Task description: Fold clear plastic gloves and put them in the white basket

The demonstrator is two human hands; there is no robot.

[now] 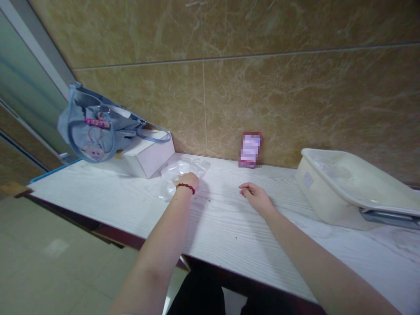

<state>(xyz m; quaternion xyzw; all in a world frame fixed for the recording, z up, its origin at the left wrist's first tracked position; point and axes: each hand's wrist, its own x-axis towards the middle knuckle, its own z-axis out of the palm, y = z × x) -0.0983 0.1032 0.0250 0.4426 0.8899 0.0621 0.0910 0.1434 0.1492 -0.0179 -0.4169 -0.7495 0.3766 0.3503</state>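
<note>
Clear, crumpled plastic (170, 175) lies on the white wood-grain table (131, 205), left of centre. My left hand (187, 179), with a red bead bracelet at the wrist, is on the plastic; its fingers are mostly hidden, so its grip cannot be made out. To the right, my right hand (255, 195) hovers over the table with its fingers curled together, and whether anything small is between them is hidden. A phone (250, 150), its screen blurred, leans upright against the wall behind.
At the right stands a cream plastic bin (331, 192) with clear plastic inside and a grey handle. A blue denim bag (98, 127) rests on a white box (144, 157) at the back left. A tan tiled wall (278, 96) borders the table's far edge.
</note>
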